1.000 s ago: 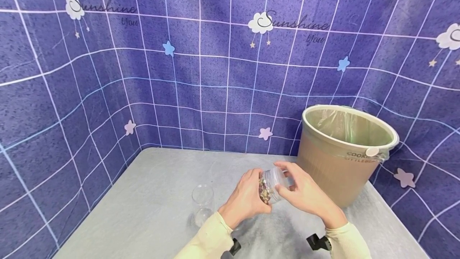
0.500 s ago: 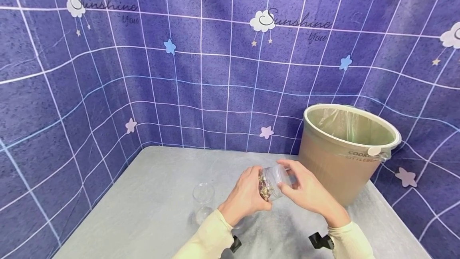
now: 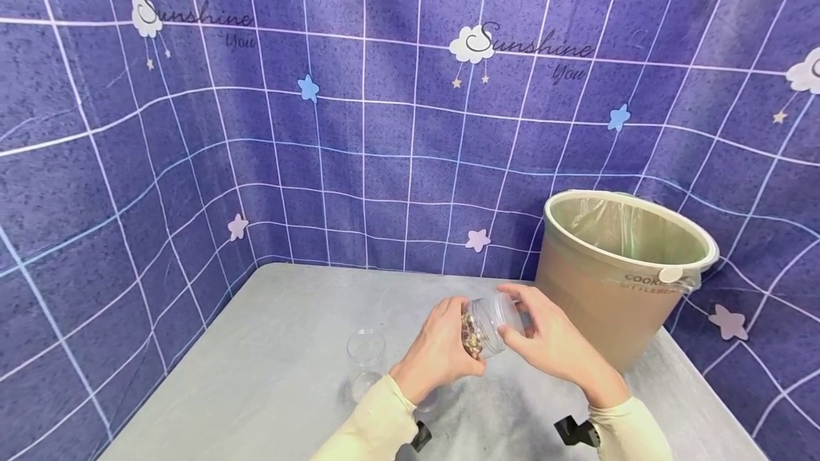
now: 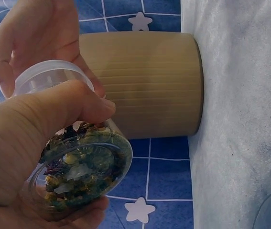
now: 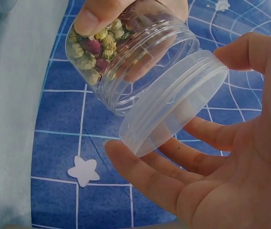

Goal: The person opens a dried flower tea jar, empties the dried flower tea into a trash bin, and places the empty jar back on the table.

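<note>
Tilted above the table is a clear plastic jar [image 3: 477,329] of dried flower buds, yellowish and dark red, gripped by my left hand [image 3: 438,347]. In the left wrist view its thumb lies across the jar's side and the buds show through the base. My right hand [image 3: 554,340] holds the translucent screw lid [image 5: 173,105] by its rim. The right wrist view shows the jar's threaded neck bare, the lid slanted right at the mouth. A clear empty cup [image 3: 366,348] stands on the table, left of my left hand.
A beige bin [image 3: 596,297] with a plastic liner stands at the back right of the grey table [image 3: 288,347]. Partly behind my left wrist lies a clear round thing [image 3: 428,403]. A purple gridded curtain [image 3: 384,126] surrounds the table.
The lid has come off the jar's neck and shifted slightly right with my right hand. My left hand keeps the jar in nearly the same place.
</note>
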{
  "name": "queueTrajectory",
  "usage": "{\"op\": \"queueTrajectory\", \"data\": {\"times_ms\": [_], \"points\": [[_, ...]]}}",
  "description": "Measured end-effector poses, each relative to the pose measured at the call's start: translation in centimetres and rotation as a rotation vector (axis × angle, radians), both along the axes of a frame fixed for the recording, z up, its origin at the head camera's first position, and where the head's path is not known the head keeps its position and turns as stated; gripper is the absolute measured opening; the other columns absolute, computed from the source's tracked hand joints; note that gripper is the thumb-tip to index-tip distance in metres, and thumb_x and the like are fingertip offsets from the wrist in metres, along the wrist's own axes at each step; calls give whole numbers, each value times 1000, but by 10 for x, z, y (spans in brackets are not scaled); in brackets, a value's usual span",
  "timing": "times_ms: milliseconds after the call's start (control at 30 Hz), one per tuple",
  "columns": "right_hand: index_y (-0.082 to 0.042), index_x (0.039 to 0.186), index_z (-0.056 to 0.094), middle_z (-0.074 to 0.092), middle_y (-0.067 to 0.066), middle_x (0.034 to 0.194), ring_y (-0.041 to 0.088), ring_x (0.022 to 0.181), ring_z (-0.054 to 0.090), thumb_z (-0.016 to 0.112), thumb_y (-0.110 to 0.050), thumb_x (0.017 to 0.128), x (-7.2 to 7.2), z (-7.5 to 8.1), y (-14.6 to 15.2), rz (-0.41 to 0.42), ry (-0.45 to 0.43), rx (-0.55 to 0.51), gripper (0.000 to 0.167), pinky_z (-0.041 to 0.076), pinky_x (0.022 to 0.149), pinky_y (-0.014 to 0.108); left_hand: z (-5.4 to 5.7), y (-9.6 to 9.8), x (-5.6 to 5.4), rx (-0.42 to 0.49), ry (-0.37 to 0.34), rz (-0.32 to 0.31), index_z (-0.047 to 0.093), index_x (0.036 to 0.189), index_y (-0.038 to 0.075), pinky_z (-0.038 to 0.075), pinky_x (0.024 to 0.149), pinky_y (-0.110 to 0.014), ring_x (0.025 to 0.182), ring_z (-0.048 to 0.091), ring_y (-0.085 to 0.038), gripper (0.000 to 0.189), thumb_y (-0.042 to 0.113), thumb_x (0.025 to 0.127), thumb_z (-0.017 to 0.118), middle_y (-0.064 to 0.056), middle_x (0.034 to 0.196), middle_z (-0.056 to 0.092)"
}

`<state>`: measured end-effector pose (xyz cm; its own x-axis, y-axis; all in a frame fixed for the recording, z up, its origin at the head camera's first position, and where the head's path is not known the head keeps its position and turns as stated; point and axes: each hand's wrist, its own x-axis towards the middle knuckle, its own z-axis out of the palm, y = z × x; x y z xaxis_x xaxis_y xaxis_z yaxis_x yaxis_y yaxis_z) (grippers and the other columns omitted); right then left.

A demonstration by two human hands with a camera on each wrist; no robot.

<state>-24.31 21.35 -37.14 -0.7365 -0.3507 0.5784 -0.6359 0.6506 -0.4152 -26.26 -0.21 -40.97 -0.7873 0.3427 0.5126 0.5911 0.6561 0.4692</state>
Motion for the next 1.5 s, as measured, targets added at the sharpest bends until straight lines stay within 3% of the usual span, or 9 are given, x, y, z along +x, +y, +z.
{"op": "queueTrajectory", "data": {"times_ms": [367, 733, 1100, 1500], "points": [[-8, 140, 56, 66, 6, 122, 25, 103, 66, 77, -14, 84, 4, 0, 10, -42, 0, 33, 60, 55, 70, 29, 1, 0, -1, 9, -2, 6, 57, 124, 9, 53, 90, -29, 98, 60, -15, 85, 23, 49, 94, 1, 108, 61], [-9, 135, 59, 66, 2, 117, 18, 95, 61, 78, -17, 83, 7, -3, 21, -98, 41, 98, 56, 53, 74, 32, 1, -2, -2, 13, -22, 24, 57, 125, 7, 54, 93, -32, 100, 61, -18, 86, 23, 49, 94, -2, 109, 62], [-9, 134, 61, 67, 3, 123, 21, 114, 63, 78, -21, 83, 13, -28, 31, -123, 25, 174, 55, 51, 94, 45, 3, -2, -2, -6, -18, 32, 57, 125, 7, 53, 92, -30, 101, 61, -18, 87, 26, 49, 94, -1, 109, 61], [-8, 133, 62, 65, 3, 122, 21, 112, 64, 79, -26, 82, 21, -49, 31, -126, -12, 214, 56, 54, 93, 46, 5, -2, -1, 8, -30, 25, 57, 126, 7, 53, 94, -31, 101, 61, -18, 86, 24, 50, 93, -2, 110, 62]]}}
